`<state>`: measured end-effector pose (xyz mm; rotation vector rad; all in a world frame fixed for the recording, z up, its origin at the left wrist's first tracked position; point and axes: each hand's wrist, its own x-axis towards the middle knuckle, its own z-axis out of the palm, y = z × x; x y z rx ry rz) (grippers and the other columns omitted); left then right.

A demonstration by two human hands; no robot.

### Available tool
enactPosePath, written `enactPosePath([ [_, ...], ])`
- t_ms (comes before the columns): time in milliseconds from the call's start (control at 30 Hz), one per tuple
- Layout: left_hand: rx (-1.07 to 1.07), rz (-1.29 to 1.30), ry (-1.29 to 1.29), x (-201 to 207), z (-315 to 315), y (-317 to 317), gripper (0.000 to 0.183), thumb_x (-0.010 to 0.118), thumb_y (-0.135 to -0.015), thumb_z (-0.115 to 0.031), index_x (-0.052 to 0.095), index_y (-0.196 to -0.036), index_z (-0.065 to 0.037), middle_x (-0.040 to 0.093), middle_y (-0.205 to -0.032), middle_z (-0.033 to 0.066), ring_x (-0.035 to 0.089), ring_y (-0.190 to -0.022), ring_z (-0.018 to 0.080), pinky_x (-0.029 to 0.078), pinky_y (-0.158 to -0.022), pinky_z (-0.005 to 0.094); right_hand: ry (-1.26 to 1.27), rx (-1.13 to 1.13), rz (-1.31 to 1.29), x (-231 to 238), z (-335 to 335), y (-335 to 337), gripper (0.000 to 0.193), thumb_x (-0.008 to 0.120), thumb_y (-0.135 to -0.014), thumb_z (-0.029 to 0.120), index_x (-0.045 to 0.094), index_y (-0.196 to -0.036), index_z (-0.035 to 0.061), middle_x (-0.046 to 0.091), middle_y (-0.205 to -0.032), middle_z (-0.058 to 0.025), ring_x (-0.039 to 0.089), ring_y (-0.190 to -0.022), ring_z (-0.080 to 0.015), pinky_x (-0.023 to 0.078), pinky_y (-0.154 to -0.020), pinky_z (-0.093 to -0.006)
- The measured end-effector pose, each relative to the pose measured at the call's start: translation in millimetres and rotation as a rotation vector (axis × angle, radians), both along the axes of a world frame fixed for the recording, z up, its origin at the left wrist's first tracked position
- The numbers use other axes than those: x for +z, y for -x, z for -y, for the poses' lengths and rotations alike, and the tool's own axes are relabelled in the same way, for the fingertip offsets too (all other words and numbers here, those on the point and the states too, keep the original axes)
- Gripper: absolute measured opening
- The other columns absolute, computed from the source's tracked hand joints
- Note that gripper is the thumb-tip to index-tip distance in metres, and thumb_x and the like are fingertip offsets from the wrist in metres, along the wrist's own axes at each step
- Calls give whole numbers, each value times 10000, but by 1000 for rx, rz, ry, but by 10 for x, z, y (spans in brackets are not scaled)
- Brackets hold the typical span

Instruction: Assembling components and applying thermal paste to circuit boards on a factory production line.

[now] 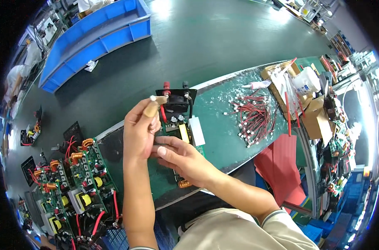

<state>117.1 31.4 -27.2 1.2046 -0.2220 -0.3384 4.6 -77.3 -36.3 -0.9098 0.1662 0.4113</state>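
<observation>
My left hand (143,125) is raised in front of the circuit board unit, with tan finger covers (151,109) on its fingertips. Its thumb and finger pinch together, and a small whitish tip shows between them, too small to name. Beside its wrist, my right hand (183,160) has loosely bent fingers set apart, with nothing visible in them; some fingertips are hidden. Partly behind both hands lies the circuit board unit (183,133), with a white block, a yellow part and a copper coil. Its black end panel (176,102) carries a fan and red and black terminals.
Red-and-black wires (256,118) with white connectors lie heaped on the green bench, near a white glue tube (257,84). An open cardboard box (279,89) sits farther right, above red sheets (281,166). Several circuit boards (79,175) stand left; a blue bin (97,43) is beyond.
</observation>
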Motion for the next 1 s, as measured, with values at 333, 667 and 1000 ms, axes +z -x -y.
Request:
enactPosePath([
  [333,-127,-625,1121,28,173,250,286,419,-1085,-222,568,-1189,-2,508,-775,27,460,-701,118,432,-623,233,-459,-213,-23,-51,-346,-220,633,629,-969,446,398,-1421,67,552,-1304,-128,557,-1221,-275,439,-1061,-418],
  [667,-112,-185,253,-47,-19,221,351,542,-1032,-223,597,-1197,81,450,-701,-34,405,-626,56,334,-560,216,168,-18,20,166,204,37,579,619,-990,164,348,-1469,-16,538,-1368,-192,566,-1242,-272,434,-1074,-440],
  [1000,-204,-544,1318,-49,210,340,276,462,-1049,-131,546,-1240,50,588,-1000,114,568,-901,180,548,-805,242,-532,-105,14,-96,-230,-213,853,638,-893,606,337,-1485,72,450,-1466,-176,466,-1352,-301,353,-1147,-446],
])
